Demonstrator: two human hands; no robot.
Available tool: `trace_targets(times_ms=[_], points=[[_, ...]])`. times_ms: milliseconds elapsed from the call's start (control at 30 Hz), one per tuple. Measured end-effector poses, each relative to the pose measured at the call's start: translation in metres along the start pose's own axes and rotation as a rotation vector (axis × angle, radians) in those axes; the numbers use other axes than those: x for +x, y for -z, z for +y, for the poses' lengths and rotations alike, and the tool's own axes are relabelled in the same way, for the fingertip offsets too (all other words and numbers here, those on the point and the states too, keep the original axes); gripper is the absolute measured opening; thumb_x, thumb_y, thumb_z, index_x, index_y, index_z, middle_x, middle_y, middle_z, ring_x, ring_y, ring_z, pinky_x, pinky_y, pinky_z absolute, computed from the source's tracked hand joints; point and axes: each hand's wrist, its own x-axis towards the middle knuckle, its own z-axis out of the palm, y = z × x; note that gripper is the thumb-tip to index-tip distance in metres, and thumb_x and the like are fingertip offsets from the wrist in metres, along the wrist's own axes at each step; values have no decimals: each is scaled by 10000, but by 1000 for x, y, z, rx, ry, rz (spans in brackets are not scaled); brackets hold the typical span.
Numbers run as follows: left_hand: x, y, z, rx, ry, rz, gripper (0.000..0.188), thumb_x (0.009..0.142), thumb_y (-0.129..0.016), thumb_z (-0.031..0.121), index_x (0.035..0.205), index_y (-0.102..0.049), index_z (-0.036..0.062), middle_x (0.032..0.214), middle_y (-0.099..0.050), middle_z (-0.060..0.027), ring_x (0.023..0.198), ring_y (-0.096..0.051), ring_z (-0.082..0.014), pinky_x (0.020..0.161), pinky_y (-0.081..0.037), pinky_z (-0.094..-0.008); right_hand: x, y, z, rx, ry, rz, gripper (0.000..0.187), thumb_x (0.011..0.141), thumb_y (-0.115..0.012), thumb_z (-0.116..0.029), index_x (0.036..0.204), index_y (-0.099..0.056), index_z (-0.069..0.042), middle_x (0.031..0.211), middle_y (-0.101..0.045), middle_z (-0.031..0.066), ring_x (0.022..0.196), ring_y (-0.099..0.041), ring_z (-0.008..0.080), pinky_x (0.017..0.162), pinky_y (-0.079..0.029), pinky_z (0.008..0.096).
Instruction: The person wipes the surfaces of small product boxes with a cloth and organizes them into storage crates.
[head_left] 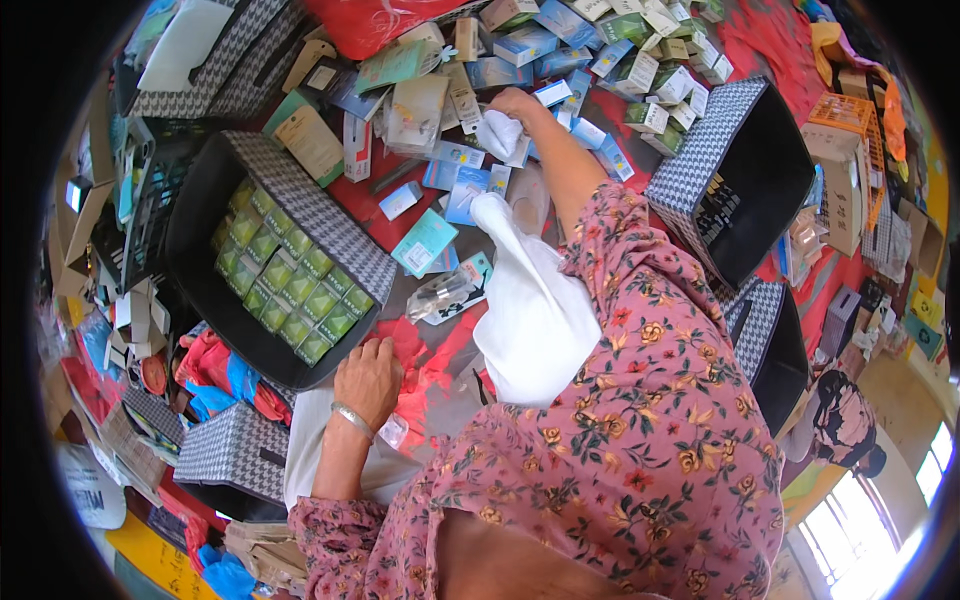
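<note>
Working over a red sheet (420, 345) crowded with small boxes. Green packets (290, 275) sitting in rows inside a houndstooth bin (300, 195); blue-white cartons (560, 95) piled beyond. Left hand (368, 378) resting flat, fingers together. Right hand (515, 108) pinching white cloth (498, 133) among cartons.

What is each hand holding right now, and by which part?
The right hand grips a small white packet by its upper end. The left hand holds nothing; it rests flat on red plastic sheeting.
</note>
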Motion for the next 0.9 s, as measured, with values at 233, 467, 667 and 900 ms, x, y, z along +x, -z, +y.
trace_targets(times_ms=[233, 467, 667, 900], points=[[-12, 1, -5, -13, -35, 159, 337, 742, -596, 248, 992, -488, 49, 933, -558, -112, 866, -559, -262, 714, -458, -379, -109, 46, -2, 798, -140, -318, 252, 677, -673, -258, 837, -631, -69, 685, -615, 72, 552, -586, 220, 530, -494, 363], [-19, 23, -26, -658, -129, 442, 545, 777, -586, 234, 1231, -347, 52, 1022, -559, -157, 865, -581, -272, 733, -472, -328, -256, 57, -65, 1192, 162, -309, 99, 827, -573, -195, 779, -570, -108, 571, -561, -20, 427, -512, 107, 386, -401, 251], [-29, 15, -57, -1868, -292, 436, 667, 825, -538, 408, 1332, -233, 99, 1238, -436, -126, 1078, -465, -233, 874, -397, -371, -375, -4, -194, 857, 349, -385, 124, 804, -604, -222, 823, -557, -109, 589, -554, -10, 459, -531, 115, 425, -437, 270], [-26, -3, -77, -2371, -874, 210, 725, 746, -467, 631, 1235, -419, 97, 1203, -470, -110, 1101, -436, -258, 906, -365, -456, -408, -106, -228, 699, 211, -670, 178, 816, -580, -234, 882, -576, -69, 701, -626, 59, 536, -588, 162, 458, -477, 290]])
